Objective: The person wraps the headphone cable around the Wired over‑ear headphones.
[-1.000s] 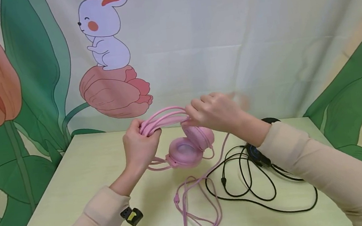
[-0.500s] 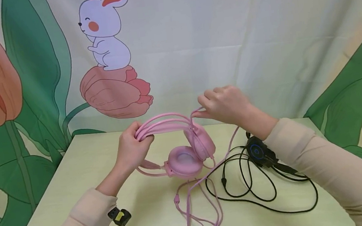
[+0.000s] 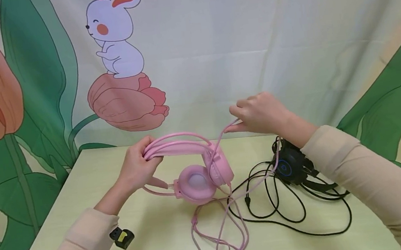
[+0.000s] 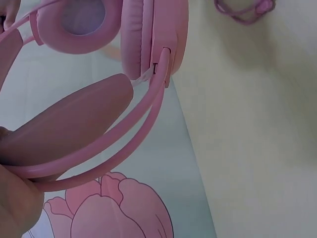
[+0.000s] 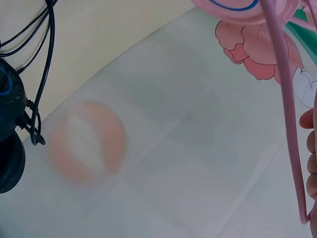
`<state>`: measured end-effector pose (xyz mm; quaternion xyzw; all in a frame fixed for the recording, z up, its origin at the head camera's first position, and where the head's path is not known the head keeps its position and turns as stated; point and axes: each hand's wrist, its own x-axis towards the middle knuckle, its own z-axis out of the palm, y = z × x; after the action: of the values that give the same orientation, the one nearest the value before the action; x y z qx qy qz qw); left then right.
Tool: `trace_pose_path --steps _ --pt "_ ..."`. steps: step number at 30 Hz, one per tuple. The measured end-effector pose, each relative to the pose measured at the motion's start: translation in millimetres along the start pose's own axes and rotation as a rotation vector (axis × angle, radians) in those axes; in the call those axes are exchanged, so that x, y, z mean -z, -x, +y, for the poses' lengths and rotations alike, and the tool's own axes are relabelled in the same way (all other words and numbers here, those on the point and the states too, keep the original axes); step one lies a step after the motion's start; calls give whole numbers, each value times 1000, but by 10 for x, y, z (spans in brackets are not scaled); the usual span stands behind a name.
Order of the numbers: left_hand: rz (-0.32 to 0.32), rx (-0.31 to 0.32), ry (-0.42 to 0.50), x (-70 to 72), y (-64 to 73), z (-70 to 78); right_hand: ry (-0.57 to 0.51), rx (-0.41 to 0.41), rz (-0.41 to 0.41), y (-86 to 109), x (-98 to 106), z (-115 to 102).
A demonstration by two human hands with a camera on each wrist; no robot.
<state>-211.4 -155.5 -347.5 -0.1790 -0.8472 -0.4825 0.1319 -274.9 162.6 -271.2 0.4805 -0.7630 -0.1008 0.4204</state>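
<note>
Smooth pink plastic in front of a creased cloth backdrop [image 3: 207, 58].
On the pink headset [image 3: 220, 169], the headband tubes [image 4: 124, 127] look smooth with a soft shine, the headband pad [image 4: 69, 121] matt, and the ear cushion [image 4: 131, 39] (like leather to the eye) finely wrinkled. The pink cable [image 5: 288, 99] seems rubbery, the black headset [image 3: 295, 163] of mostly matt plastic, the tabletop [image 3: 154, 241] smooth, the sleeve [image 3: 369, 171] of matt cloth.
</note>
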Motion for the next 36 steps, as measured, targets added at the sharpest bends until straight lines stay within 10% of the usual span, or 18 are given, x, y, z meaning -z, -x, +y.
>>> trace_pose_path --steps 11,28,36 --pt "-106 -53 -61 162 28 -36 -307 24 -30 124 -10 203" --pt "-239 -26 87 178 140 -96 -634 -427 -337 126 -33 315" --pt "-300 -101 263 98 188 -127 -590 -577 -371 109 -97 293"
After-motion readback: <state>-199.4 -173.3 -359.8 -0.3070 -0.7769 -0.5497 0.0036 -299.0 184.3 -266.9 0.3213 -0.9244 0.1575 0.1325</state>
